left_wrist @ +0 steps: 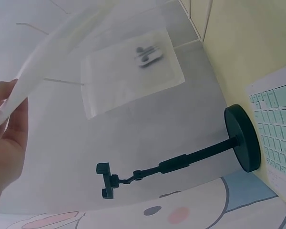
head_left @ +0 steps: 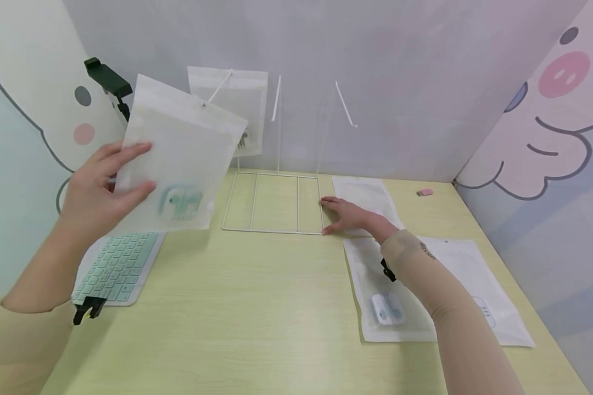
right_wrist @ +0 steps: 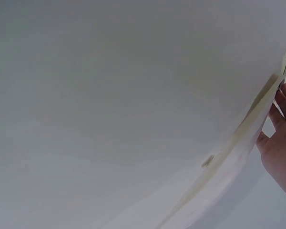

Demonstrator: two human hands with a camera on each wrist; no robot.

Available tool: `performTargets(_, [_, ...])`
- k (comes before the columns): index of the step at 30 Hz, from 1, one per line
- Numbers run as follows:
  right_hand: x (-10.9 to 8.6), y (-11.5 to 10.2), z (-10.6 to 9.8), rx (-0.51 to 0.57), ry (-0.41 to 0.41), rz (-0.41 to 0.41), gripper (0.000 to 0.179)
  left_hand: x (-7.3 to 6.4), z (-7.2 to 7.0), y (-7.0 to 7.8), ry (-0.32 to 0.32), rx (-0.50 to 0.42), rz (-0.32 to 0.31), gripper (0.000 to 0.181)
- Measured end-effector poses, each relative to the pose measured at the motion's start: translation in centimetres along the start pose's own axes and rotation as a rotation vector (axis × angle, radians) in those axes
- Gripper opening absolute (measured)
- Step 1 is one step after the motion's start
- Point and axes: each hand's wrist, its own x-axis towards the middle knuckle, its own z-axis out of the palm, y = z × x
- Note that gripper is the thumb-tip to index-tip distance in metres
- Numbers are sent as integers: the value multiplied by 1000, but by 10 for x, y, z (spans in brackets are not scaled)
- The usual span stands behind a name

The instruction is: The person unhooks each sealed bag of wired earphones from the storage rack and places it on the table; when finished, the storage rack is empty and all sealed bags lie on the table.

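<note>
My left hand pinches the left edge of a white translucent pouch, thumb in front, and holds it tilted. A greenish-blue printed item shows through its lower part. The pouch's top hole is at the tip of the left hook of a white wire display rack. Further back on that hook hangs another pouch with a dark item inside. My right hand touches the right side of the rack's base, fingers and thumb spread. In the right wrist view, the right hand is partly cut off.
Two other hooks of the rack carry nothing. Several white pouches lie under and beside the right forearm. A green keyboard and a black phone stand are at left. A small pink eraser-like block lies back right.
</note>
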Motion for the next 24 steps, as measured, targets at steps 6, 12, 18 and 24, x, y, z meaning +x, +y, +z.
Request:
performTargets(6, [-1,-1,0,1,-2,8,97,-6,0,3,-52,-15,-41,69])
performTargets(12, [-2,-3,-1,8,4,8,96,-17,7,-3,-123,-60,-161,66])
performTargets(18, [-2,-4,-1,-3,4,0,96,-33,19,-1,-217,-56,-302,64])
performTargets(24, [0,-4,-2,-12,1,-10,96,-51,32,5,-286,-110,-385,63])
